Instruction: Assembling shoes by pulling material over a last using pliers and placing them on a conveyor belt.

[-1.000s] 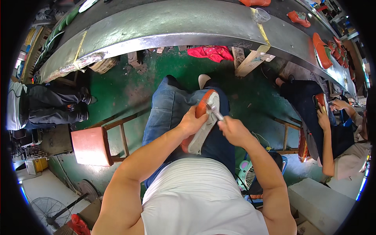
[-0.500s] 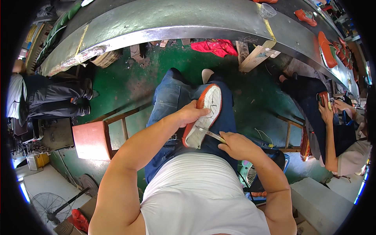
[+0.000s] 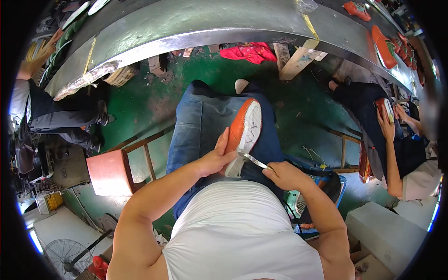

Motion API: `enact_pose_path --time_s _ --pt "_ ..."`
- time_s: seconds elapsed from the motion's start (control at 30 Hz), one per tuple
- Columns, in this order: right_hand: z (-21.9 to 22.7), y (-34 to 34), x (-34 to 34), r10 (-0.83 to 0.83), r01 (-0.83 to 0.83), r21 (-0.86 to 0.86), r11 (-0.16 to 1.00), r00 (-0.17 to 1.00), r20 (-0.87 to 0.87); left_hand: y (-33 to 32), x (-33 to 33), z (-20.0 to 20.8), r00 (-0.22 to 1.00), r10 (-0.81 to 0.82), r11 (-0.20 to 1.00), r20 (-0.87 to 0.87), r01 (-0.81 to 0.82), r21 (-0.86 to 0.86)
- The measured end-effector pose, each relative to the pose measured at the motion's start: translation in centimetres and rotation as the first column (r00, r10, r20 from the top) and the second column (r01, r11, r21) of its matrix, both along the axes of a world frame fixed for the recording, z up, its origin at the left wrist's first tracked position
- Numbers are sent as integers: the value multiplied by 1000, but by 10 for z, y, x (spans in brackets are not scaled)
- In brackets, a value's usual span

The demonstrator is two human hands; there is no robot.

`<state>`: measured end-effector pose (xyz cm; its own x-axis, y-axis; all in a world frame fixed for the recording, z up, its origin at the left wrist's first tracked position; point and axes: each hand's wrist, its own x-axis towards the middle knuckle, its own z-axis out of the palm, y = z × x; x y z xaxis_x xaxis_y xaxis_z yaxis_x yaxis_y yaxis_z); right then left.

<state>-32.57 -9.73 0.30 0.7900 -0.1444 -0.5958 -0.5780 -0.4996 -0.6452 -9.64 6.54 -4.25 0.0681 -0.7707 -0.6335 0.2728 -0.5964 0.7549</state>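
Observation:
An orange shoe (image 3: 237, 122) with a whitish, soleless-looking underside is tilted over my thighs, its toe pointing away from me. My left hand (image 3: 215, 159) grips it around the middle, fingers along the orange side and thumb near the underside. My right hand (image 3: 288, 175) is closed on a slim, slightly curved metal tool (image 3: 254, 160) whose exact kind I cannot make out. The tool's tip meets the shoe's underside edge beside my left thumb. The handle is mostly hidden in my right fist.
A long metal-topped bench (image 3: 196, 44) crosses ahead, with orange shoes (image 3: 383, 47) at its right. A red cloth (image 3: 249, 52) lies beneath it. A pinkish stool (image 3: 109, 172) stands left. At right, a seated person (image 3: 396, 144) handles another shoe; a person (image 3: 60, 114) stands far left. A fan (image 3: 70, 256) is lower left.
The shoe has turned so more of its orange side shows. My left hand has shifted toward its heel end, and the tool tip has moved slightly along the underside.

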Motion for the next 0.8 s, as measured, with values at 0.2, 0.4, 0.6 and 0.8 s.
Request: enact_pose_path --time_s 0.2,0.4,0.6,0.8 --pt "21 -10 10 -237 246 205 947 969 -67 8 -20 -49 948 172 980 269 -136 -148" --pt "-16 14 28 -18 49 -201 978 988 154 11 -7 -39 933 -60 990 355 100 -96" --pt "-18 2 1 -349 322 169 932 921 172 18 6 -14 971 -53 960 232 114 -256" --pt "11 8 -18 -4 52 -284 957 986 166 34 49 54 904 238 888 -354 -350 -297"
